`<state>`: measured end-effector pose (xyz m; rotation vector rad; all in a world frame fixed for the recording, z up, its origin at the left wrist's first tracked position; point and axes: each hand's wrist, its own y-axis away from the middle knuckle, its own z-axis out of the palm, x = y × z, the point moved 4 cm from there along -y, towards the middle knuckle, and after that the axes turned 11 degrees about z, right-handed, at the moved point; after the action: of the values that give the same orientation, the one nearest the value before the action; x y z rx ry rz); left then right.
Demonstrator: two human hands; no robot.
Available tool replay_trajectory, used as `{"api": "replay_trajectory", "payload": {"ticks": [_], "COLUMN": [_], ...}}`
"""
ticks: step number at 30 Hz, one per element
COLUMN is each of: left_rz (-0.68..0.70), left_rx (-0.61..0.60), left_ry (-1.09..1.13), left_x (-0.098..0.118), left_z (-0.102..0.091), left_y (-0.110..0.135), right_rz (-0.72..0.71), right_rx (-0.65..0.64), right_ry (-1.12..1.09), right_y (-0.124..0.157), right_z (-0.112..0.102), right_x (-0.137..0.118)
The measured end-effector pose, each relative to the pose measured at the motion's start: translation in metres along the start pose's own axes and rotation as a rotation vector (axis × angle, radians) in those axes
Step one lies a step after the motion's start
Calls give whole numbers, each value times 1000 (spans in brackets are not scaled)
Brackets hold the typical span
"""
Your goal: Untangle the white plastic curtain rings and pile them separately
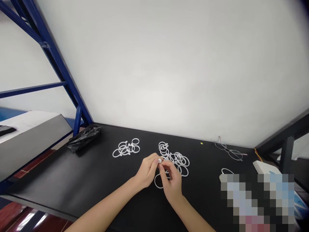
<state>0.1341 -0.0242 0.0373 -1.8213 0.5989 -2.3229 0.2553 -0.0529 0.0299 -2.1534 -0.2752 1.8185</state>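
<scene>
My left hand [147, 170] and my right hand [172, 180] meet over the black table top [96, 180]. Both pinch one white plastic ring [158, 182] at its small knob, and the loop hangs below the fingers. Just behind my hands lies a loose pile of white rings [177, 158]. A smaller, separate cluster of white rings [126, 148] sits further left on the table.
A crumpled black plastic bag [83, 138] lies at the table's far left corner, beside a blue metal frame [55, 64]. A pair of glasses [228, 150] rests at the back right. A white cable loop [227, 171] and a white box [265, 167] lie to the right.
</scene>
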Motion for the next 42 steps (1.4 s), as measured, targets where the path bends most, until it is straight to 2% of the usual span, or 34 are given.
{"api": "replay_trajectory", "payload": {"ticks": [3, 9, 12, 17, 21, 25, 28, 30, 34, 39, 42], "left_rz": [-5, -212, -161, 40, 73, 86, 147, 180, 186, 216, 34], "left_rx": [-13, 103, 109, 42, 27, 54, 47, 48, 23, -56, -91], "left_ry": [22, 240, 171, -148, -225, -235, -278, -297, -298, -265, -106], "left_x": [-1, -9, -7, 0, -1, -3, 0, 3, 4, 1, -9], "left_z": [-4, -10, -8, -3, -1, -6, -8, -8, -10, -15, -13], "left_y": [1, 5, 5, 2, 1, 1, 2, 3, 3, -1, -4], "right_rz": [44, 74, 80, 95, 94, 102, 93, 71, 49, 44, 20], "right_rx": [36, 0, -1, 6, -14, -121, -238, -264, -288, -379, -415], "right_ry": [-40, -29, -40, -78, -70, 2, 84, 122, 143, 101, 82], "right_y": [0, 0, 1, 0, -1, 1, 4, 5, 6, 7, 8], "right_z": [-1, 1, 1, 1, 2, 5, 9, 9, 10, 13, 15], "right_x": [2, -1, -1, 2, 0, -1, -2, -2, -1, 0, -1]}}
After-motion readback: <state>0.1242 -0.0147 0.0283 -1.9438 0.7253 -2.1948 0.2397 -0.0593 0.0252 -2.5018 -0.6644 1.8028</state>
